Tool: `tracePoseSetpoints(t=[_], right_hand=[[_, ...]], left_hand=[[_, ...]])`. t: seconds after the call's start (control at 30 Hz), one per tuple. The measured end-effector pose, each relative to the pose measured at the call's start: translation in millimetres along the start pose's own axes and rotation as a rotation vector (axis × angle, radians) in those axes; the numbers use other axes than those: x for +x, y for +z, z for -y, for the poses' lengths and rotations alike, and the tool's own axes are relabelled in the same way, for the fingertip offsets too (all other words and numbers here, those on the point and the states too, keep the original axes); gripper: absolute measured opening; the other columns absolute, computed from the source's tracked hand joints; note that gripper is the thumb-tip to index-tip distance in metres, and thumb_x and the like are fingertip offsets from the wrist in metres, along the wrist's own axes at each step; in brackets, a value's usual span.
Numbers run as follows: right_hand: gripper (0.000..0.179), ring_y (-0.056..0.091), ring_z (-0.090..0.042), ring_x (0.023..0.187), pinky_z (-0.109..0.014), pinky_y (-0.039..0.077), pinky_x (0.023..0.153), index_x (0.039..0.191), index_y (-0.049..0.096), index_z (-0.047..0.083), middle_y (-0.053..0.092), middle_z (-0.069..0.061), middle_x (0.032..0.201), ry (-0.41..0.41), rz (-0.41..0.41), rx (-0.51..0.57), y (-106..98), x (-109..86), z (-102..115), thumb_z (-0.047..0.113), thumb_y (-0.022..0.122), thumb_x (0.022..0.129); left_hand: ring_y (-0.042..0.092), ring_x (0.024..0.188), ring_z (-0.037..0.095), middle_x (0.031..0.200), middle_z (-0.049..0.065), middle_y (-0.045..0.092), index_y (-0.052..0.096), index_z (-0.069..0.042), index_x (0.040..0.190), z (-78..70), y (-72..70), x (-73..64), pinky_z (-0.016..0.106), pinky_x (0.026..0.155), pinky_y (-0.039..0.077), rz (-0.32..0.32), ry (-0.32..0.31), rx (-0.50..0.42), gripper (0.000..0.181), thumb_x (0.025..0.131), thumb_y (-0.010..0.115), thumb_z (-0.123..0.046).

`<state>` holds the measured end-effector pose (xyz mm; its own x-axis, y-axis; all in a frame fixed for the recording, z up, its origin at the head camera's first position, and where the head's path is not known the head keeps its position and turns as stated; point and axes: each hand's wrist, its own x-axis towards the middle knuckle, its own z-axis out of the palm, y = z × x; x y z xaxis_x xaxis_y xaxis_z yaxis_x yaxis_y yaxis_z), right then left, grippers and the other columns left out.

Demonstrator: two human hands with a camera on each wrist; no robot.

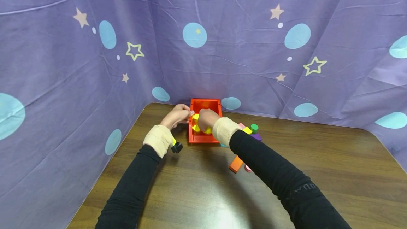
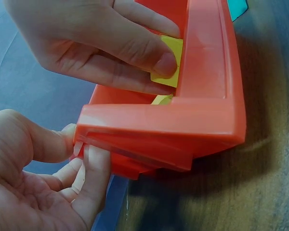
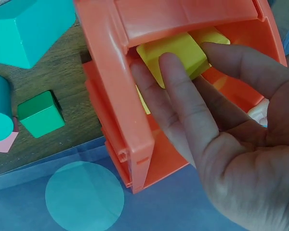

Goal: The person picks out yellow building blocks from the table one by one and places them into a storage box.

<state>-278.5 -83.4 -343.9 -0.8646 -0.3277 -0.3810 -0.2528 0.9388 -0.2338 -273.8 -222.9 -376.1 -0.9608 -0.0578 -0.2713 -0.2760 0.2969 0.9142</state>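
Observation:
A red plastic box [image 1: 203, 139] stands at the back of the table, with several yellow blocks [image 1: 196, 129] inside it. My left hand [image 1: 178, 115] holds the box by its left wall, thumb on the rim and fingers beneath, as the left wrist view shows. Reaching into the box from the right, my right hand [image 1: 208, 117] pinches a yellow block [image 3: 176, 53] between thumb and fingers. In the left wrist view this block lies close against the red inner wall. Another yellow block [image 3: 211, 35] sits just behind it, partly hidden.
Right of the box lie loose coloured blocks: a green cylinder [image 1: 254, 128], a purple block [image 1: 256, 136], an orange block [image 1: 236, 164] and a pink piece [image 1: 248, 168] partly under my right sleeve. A teal block [image 3: 31, 31] lies beside the box. A purple curtain [image 1: 241, 63] hangs behind the table.

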Motion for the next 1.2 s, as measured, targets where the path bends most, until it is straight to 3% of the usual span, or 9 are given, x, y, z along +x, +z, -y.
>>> tracePoseSetpoints(t=[0.07,0.2,0.77,1.2], right_hand=[[0.02,0.05,-0.02,0.07,-0.024,0.047,0.052,0.093,0.064,0.004,0.057,-0.009,0.09,-0.001,0.002,-0.025,1,1.8,1,-0.007,0.071,0.078],[0.016,0.048,-0.019,0.071,-0.022,0.044,0.054,0.094,0.064,0.003,0.056,-0.008,0.088,-0.016,-0.018,-0.07,-5,-17.8,6,-0.005,0.071,0.082],[0.016,0.046,-0.019,0.07,-0.022,0.04,0.052,0.088,0.064,0.005,0.053,-0.006,0.082,-0.019,-0.054,-0.091,-1,-16.8,3,-0.004,0.073,0.08],[0.022,0.054,-0.019,0.076,-0.026,0.05,0.063,0.098,0.07,0.005,0.065,-0.007,0.091,0.001,-0.132,-0.079,5,-19.1,4,0.003,0.082,0.08]], left_hand=[[0.054,0.069,0.009,0.083,0.001,0.051,0.052,0.003,0.116,-0.2,-0.1,0.1,0.016,0.058,0.054,0.0,-0.002,-0.001,0.02,0.101,0.059,-0.008],[0.054,0.07,0.009,0.083,0.001,0.052,0.053,0.003,0.116,-0.6,-0.3,0.6,0.017,0.059,0.055,0.004,-0.002,0.005,0.02,0.101,0.06,-0.008],[0.056,0.074,0.011,0.085,0.001,0.051,0.052,0.004,0.117,-1.0,-0.9,0.4,0.017,0.06,0.055,0.014,0.012,0.01,0.02,0.1,0.057,-0.005],[0.054,0.071,0.009,0.084,0.001,0.051,0.053,0.003,0.117,-2.3,-1.0,-1.0,0.019,0.065,0.057,0.007,-0.01,0.024,0.021,0.101,0.06,-0.009]])
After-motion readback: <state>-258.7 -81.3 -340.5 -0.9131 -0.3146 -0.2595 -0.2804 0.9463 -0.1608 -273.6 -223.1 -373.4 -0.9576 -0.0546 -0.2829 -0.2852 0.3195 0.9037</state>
